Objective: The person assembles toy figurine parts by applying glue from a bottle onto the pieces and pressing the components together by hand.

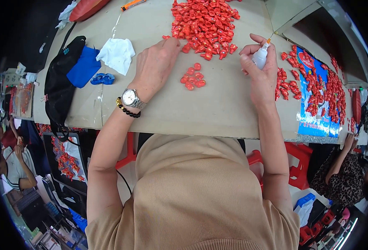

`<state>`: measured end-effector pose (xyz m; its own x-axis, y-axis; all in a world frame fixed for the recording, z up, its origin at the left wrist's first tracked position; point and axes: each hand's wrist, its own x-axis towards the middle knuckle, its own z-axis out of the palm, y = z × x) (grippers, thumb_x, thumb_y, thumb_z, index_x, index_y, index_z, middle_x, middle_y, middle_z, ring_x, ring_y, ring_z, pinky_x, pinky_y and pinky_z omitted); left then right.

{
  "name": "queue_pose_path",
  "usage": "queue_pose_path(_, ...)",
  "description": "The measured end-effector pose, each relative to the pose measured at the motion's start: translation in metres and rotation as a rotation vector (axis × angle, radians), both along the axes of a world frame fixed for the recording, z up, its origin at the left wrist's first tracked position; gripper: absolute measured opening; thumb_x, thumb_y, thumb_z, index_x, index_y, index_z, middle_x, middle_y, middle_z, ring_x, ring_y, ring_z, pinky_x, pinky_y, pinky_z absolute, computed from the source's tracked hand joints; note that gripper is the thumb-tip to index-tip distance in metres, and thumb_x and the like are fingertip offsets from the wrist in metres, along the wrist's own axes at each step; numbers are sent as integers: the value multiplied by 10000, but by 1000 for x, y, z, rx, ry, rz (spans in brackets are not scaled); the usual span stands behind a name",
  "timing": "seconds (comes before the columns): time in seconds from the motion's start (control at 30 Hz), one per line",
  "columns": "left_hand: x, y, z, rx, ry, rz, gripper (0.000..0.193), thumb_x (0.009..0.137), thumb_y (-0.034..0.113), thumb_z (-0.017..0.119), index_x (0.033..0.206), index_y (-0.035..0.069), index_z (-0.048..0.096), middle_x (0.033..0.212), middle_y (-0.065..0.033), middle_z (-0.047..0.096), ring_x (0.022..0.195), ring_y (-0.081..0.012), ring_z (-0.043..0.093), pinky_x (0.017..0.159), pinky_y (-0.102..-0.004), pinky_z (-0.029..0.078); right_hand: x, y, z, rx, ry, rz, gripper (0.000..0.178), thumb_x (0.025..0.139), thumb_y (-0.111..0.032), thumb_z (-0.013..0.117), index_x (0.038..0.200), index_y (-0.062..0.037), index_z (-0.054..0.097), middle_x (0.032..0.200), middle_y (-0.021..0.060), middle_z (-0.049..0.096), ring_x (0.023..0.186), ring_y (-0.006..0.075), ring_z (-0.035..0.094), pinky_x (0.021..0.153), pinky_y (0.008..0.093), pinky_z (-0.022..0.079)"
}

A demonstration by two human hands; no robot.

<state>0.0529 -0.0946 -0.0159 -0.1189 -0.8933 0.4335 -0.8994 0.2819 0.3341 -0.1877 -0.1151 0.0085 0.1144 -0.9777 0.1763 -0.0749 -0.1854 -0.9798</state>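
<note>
Between two and three o'clock, a blue sheet (311, 121) bears lettering in a red oval (306, 59) and along its lower edge. At eleven, an orange pen (132, 4) shows illegible marking.

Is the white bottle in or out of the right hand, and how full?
In: the right hand holds the white bottle, orange tip pointing away from the body. Fullness: cannot tell; no liquid level shows.

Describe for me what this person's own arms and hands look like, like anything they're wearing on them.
Both the left hand and right hand are ungloved. The left wrist has a silver metal watch with a pale round dial and a black-beaded bracelet with gold-coloured parts. The right wrist is bare. Short tan sleeves leave both forearms uncovered.
</note>
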Motion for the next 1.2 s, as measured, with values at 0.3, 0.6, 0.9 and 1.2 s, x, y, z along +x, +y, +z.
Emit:
queue_pose_path(0.3, -10, 46, 24, 490, 1597, 12, 222, 955, 268, 521, 924, 53, 569, 733, -18, 572, 500, -114, 458, 422, -217, 342, 8, 14, 7, 52, -72, 222, 405, 807, -43, 565, 1167, -45, 378, 1144, 119, 501, 764, 131, 523, 657, 255, 410)
queue_pose_path(0.6, -57, 82, 23, 712, 2314, -277, 178, 927, 267, 552, 918, 90, 540, 786, 9, 530, 569, -72, 441, 428, -203, 326, 47, 59, 24, 157, -325, 407, 451, 798, 25, 631, 1172, -41, 388, 1038, 89, 532, 820, 122, 577, 699, 256, 487)
queue_pose_path(0.9, -52, 91, 18, 770, 2142, -230, 242, 905, 210, 586, 1085, 50, 562, 971, -23, 591, 615, -92, 490, 477, -208, 379, 45, 59, 27, 64, -38, 309, 448, 779, 85, 607, 1151, -24, 382, 947, 97, 545, 850, 179, 598, 745, 302, 506)
queue_pose_path(1.2, -37, 95, -1, 747, 2506, -315, 180, 940, 178, 537, 1069, 55, 554, 949, -43, 599, 685, -111, 466, 511, -191, 372, 21, 32, 24, -330, 150, 258, 251, 814, 20, 647, 1050, 49, 568, 1108, 127, 537, 974, 226, 619, 846, 297, 507)
